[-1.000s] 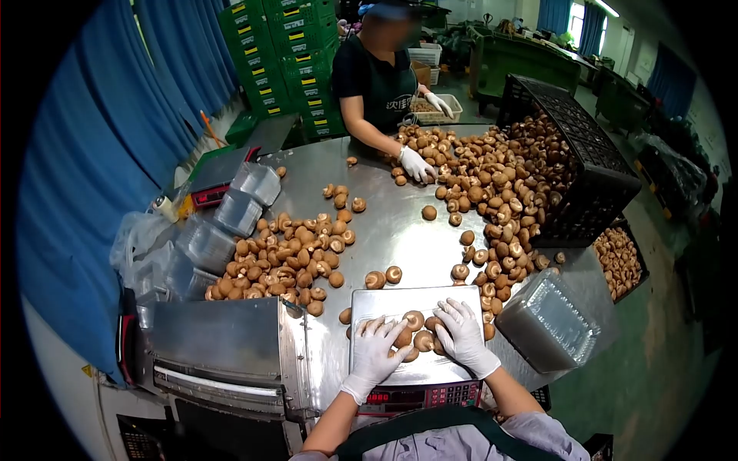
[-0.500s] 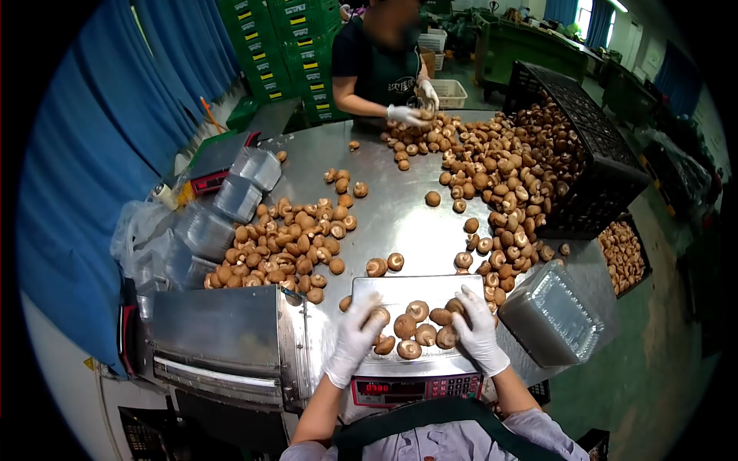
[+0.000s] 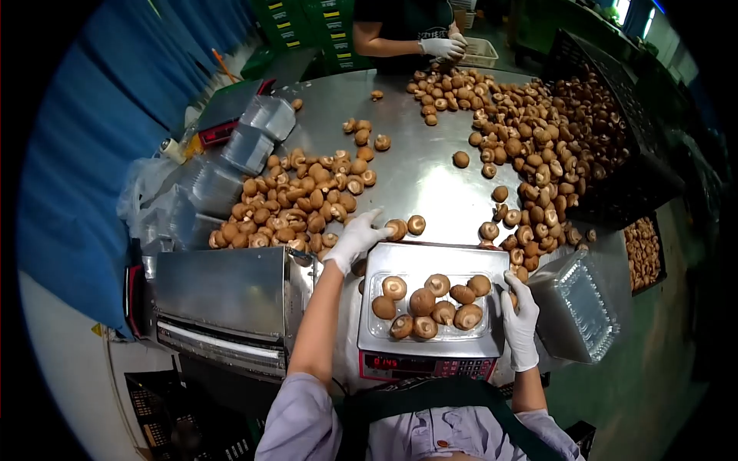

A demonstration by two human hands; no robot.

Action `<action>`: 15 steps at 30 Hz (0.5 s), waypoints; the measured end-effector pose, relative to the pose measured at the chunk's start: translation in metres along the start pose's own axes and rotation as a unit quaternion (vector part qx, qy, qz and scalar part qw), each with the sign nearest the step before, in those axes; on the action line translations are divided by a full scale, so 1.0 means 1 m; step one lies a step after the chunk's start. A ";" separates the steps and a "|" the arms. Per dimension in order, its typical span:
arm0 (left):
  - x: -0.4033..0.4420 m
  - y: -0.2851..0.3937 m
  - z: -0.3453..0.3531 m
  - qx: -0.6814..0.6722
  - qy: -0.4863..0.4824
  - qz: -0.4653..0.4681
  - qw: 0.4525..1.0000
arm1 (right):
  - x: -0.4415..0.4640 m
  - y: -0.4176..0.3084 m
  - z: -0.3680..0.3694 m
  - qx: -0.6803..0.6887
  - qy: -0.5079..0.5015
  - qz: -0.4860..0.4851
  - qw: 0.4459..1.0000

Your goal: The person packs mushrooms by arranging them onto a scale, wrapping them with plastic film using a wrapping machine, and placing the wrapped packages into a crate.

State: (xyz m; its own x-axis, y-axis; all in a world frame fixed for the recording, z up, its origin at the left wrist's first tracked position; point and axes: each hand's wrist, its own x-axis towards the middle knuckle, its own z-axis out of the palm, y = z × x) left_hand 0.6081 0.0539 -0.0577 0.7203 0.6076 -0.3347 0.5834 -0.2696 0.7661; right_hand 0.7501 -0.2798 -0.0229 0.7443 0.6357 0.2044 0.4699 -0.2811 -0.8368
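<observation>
My gloved left hand (image 3: pixel 357 240) reaches past the scale's far left corner, fingers apart. Its fingertips are at a brown mushroom (image 3: pixel 396 229), with a second one (image 3: pixel 416 224) just beside it. My gloved right hand (image 3: pixel 521 326) is at the right edge of the scale (image 3: pixel 430 257), its thumb and fingers curled around a mushroom (image 3: pixel 513 298) that shows only in part. On the scale lies a clear plastic tray (image 3: pixel 375 326) holding several mushrooms (image 3: pixel 423 302). The red display (image 3: pixel 382 363) is lit, apparently reading 0145.
A mushroom pile (image 3: pixel 300 200) lies to the left, a larger one (image 3: pixel 538 154) spills from a black crate (image 3: pixel 653 146). Stacked clear trays (image 3: pixel 576 307) stand right, more (image 3: pixel 250 146) at left. A metal machine (image 3: pixel 219 292) adjoins the scale. Across the table, a co-worker's gloved hands (image 3: pixel 444 48) handle mushrooms.
Both hands have left the mushrooms on the tray. My left hand has moved forward and left to the loose mushrooms, my right hand to the scale's right edge. The view has shifted downward.
</observation>
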 end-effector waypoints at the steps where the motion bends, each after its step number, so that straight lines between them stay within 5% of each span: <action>1: 0.002 0.015 0.003 -0.010 -0.021 0.005 1.000 | 0.001 -0.001 0.000 -0.006 0.004 -0.009 1.000; 5: 0.048 0.010 0.021 0.170 -0.131 -0.011 0.977 | 0.004 -0.006 -0.003 -0.022 0.006 -0.026 0.999; 8: 0.060 0.003 0.017 0.215 -0.126 0.011 0.968 | 0.004 -0.010 -0.007 -0.019 0.007 -0.008 1.000; 12: 0.039 0.002 0.008 0.047 0.081 0.003 0.996 | 0.001 -0.010 -0.010 -0.010 0.019 -0.028 0.999; 15: 0.019 0.015 0.000 -0.094 0.130 0.033 0.986 | -0.001 -0.015 -0.010 0.002 0.009 -0.034 0.999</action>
State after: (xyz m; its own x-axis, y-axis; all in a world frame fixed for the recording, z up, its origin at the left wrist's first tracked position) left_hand 0.6302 0.0614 -0.0529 0.6187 0.7717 -0.1472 0.4414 -0.1864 0.8778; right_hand 0.7472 -0.2836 -0.0050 0.7183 0.6411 0.2702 0.5188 -0.2347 -0.8221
